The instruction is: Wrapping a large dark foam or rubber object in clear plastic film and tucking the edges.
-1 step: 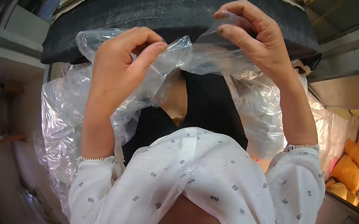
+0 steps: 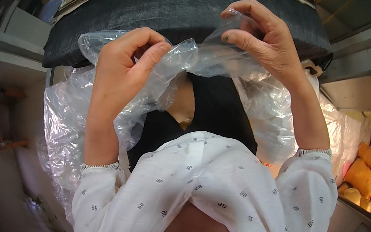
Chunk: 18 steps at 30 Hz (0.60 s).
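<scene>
Between my two hands, above my lap, a clear thin plastic bag (image 2: pixel 212 60) is held up, crumpled and see-through. My left hand (image 2: pixel 123 67) is closed on it, thumb and forefinger nearly together near a gathered corner. Higher up on the right, my right hand (image 2: pixel 271 45) has its fingers curled into the film, which runs up to the forefinger. A gap shows between that thumb and forefinger; the thumb tip has a dark mark. The other right fingers are partly hidden. More crumpled clear plastic (image 2: pixel 64 120) lies over and beside my legs.
Just beyond my hands runs a long, dark-covered padded surface (image 2: pixel 186 9), with a metal frame edge behind it. A wooden board with a latch (image 2: pixel 364 89) is at the right. Yellow-orange bundles (image 2: pixel 362 172) lie in an opening further right.
My right thumb has shifted slightly down, away from the forefinger. The left hand and the plastic stay almost as they were.
</scene>
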Each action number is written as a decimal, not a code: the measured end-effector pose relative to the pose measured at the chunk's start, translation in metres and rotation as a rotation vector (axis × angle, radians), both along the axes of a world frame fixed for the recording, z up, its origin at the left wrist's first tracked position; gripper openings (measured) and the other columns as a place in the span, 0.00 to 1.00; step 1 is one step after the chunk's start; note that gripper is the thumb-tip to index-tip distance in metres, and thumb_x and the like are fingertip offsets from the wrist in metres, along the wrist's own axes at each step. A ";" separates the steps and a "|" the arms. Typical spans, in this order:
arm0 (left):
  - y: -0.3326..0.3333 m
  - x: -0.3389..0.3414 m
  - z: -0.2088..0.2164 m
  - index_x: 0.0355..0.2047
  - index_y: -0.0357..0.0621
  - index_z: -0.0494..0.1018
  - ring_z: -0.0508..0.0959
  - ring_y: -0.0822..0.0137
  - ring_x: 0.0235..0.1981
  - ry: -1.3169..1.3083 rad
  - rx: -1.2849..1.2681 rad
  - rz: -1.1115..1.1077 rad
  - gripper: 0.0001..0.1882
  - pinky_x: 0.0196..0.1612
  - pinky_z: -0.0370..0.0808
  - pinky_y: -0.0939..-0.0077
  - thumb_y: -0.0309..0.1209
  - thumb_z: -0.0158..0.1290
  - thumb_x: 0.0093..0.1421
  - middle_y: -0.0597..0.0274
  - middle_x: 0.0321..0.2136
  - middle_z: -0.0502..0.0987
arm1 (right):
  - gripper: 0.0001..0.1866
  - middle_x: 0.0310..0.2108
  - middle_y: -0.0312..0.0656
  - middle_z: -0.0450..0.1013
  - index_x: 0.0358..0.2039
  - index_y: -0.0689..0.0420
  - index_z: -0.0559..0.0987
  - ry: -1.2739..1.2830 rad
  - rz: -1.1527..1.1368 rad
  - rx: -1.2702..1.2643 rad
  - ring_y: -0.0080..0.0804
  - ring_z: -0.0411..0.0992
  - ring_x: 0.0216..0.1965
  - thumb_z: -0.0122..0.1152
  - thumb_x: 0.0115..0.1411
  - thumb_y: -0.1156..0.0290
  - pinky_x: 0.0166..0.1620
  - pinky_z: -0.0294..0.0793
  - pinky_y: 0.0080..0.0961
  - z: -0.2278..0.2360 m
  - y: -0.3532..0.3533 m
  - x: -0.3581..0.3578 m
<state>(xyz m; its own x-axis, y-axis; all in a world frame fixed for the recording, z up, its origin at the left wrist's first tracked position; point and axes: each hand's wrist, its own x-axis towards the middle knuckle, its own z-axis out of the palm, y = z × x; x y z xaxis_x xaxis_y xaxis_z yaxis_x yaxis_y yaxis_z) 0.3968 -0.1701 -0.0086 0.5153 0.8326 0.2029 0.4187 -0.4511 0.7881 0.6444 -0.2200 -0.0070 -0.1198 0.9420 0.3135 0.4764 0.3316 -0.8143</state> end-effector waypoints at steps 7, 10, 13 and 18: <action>0.040 -0.053 0.009 0.52 0.39 0.63 0.70 0.63 0.50 0.030 -0.023 -0.256 0.44 0.51 0.63 0.71 0.50 0.64 0.39 0.55 0.49 0.69 | 0.08 0.19 0.30 0.66 0.30 0.58 0.76 0.115 -0.058 0.208 0.15 0.61 0.21 0.58 0.57 0.67 0.26 0.62 0.12 -0.025 0.009 0.028; 0.039 -0.113 -0.021 0.50 0.39 0.65 0.73 0.61 0.45 0.436 0.087 -0.297 0.42 0.48 0.67 0.67 0.48 0.65 0.37 0.55 0.43 0.74 | 0.09 0.19 0.30 0.67 0.30 0.58 0.76 0.087 -0.104 0.221 0.15 0.63 0.22 0.57 0.57 0.64 0.27 0.64 0.13 -0.034 0.019 0.038; 0.019 -0.112 -0.023 0.44 0.38 0.70 0.77 0.66 0.35 0.966 -0.082 -0.190 0.29 0.38 0.71 0.70 0.41 0.63 0.45 0.58 0.32 0.77 | 0.11 0.19 0.31 0.68 0.29 0.58 0.75 0.129 -0.103 0.124 0.15 0.64 0.23 0.57 0.57 0.62 0.28 0.64 0.13 -0.052 0.029 0.050; -0.023 -0.029 0.014 0.35 0.39 0.74 0.74 0.66 0.18 0.244 -0.611 -0.735 0.08 0.23 0.70 0.75 0.28 0.52 0.56 0.60 0.23 0.75 | 0.11 0.18 0.31 0.68 0.28 0.56 0.74 0.345 -0.102 -0.099 0.13 0.63 0.20 0.55 0.58 0.61 0.23 0.61 0.11 -0.050 0.039 0.066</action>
<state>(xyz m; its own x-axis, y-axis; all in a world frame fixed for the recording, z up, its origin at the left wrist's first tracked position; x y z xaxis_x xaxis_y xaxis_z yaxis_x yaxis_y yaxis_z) 0.3678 -0.1930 0.0059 0.9170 0.2147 -0.3363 0.3794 -0.2085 0.9014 0.7108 -0.1812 -0.0571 0.0726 0.9715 0.2257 0.1950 0.2081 -0.9585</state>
